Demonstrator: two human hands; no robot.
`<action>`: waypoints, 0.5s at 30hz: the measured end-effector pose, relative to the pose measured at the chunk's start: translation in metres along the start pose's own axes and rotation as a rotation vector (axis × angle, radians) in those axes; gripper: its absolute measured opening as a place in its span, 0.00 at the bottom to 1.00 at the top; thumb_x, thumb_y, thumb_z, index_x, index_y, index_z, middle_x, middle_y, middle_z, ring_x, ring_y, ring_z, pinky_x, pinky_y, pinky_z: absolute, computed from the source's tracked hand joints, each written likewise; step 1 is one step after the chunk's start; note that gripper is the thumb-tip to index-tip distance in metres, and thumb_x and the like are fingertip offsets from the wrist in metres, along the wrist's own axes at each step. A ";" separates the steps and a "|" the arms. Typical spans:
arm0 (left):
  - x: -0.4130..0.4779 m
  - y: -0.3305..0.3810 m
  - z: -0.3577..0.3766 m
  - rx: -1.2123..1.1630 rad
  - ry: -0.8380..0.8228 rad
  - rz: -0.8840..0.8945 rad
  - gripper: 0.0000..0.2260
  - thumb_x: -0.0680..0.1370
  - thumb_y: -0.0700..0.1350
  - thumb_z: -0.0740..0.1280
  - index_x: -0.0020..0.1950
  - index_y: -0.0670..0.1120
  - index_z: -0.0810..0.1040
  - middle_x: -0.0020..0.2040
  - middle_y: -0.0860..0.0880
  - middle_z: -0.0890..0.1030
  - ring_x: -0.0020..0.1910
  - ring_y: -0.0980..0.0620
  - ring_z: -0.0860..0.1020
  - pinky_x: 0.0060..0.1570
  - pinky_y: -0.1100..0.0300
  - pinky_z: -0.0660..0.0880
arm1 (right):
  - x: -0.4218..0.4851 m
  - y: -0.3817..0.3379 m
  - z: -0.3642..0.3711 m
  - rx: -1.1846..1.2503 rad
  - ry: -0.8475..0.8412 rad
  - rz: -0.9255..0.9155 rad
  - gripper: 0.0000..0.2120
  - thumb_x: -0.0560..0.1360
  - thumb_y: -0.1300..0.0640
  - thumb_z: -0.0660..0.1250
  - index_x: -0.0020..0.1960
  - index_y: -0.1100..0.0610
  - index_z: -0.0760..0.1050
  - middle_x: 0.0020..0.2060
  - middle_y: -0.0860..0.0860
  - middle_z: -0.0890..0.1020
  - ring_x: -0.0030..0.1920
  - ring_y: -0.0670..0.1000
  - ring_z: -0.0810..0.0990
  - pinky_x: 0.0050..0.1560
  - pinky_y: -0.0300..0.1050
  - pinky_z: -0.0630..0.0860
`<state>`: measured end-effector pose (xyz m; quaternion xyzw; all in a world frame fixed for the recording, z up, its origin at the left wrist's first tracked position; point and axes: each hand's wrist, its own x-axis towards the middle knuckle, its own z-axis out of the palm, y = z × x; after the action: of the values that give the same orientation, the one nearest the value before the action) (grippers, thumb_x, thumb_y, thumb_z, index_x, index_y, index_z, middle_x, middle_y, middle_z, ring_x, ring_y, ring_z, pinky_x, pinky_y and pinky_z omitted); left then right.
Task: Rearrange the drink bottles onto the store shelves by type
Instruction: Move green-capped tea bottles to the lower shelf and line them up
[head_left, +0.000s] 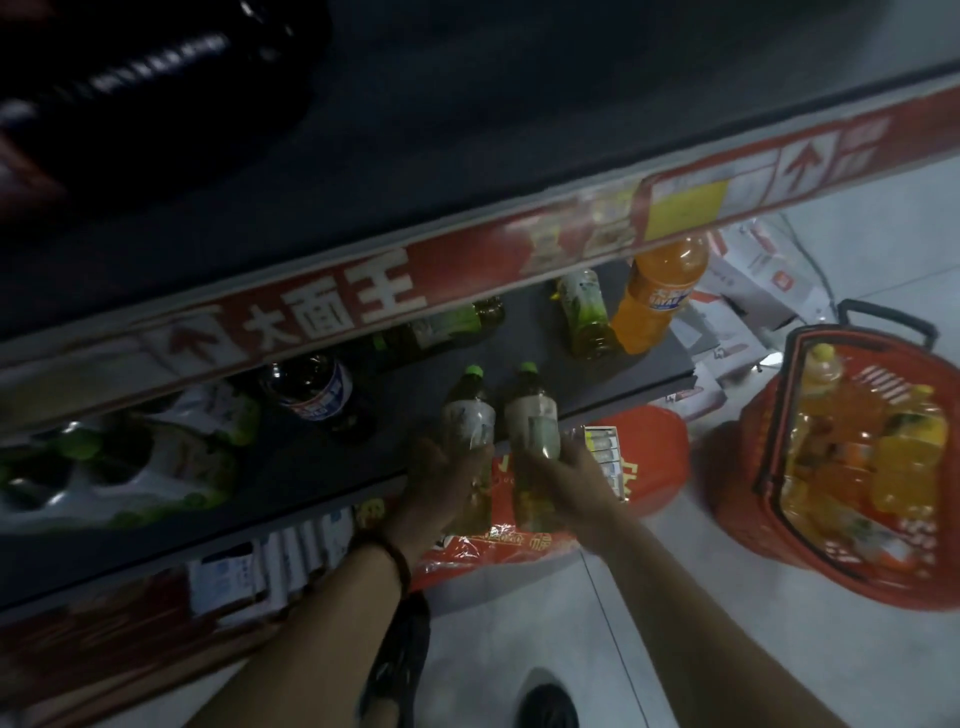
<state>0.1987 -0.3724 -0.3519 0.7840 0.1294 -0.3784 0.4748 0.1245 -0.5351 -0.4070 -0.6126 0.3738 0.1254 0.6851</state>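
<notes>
My left hand grips a green-capped tea bottle by its lower half, and my right hand grips a matching tea bottle beside it. Both bottles are held side by side over the front edge of the dark shelf. On that shelf stand an orange soda bottle, a green tea bottle next to it, another green tea bottle lying further back, and a dark cola bottle. Green-capped bottles in a blurred cluster fill the shelf's left end.
A red shopping basket with orange and yellow drink bottles sits on the floor at right. A red-and-white price strip runs along the shelf above. Red packages and boxes lie below the shelf. My shoe is on the grey floor.
</notes>
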 end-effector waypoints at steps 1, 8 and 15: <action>-0.027 0.002 -0.004 -0.061 -0.023 -0.032 0.40 0.68 0.65 0.77 0.73 0.48 0.69 0.67 0.45 0.79 0.61 0.43 0.79 0.59 0.47 0.77 | -0.030 0.001 -0.001 0.096 -0.040 0.000 0.21 0.79 0.43 0.74 0.65 0.55 0.79 0.55 0.58 0.87 0.55 0.60 0.88 0.60 0.67 0.83; -0.212 0.010 -0.046 -0.248 -0.042 0.118 0.15 0.76 0.51 0.78 0.61 0.52 0.83 0.54 0.50 0.89 0.54 0.49 0.87 0.56 0.48 0.85 | -0.220 -0.047 0.016 0.305 -0.201 -0.069 0.28 0.71 0.53 0.73 0.71 0.50 0.76 0.61 0.60 0.85 0.58 0.65 0.86 0.57 0.63 0.84; -0.346 0.017 -0.113 -0.244 0.046 0.191 0.19 0.78 0.57 0.71 0.68 0.58 0.72 0.61 0.55 0.84 0.54 0.62 0.85 0.47 0.65 0.83 | -0.355 -0.117 0.058 0.146 -0.322 -0.106 0.25 0.74 0.53 0.80 0.67 0.58 0.78 0.58 0.59 0.87 0.58 0.61 0.88 0.59 0.63 0.84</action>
<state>0.0261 -0.2317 -0.0636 0.7376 0.1100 -0.2949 0.5974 -0.0258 -0.4052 -0.0851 -0.5521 0.2345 0.1583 0.7843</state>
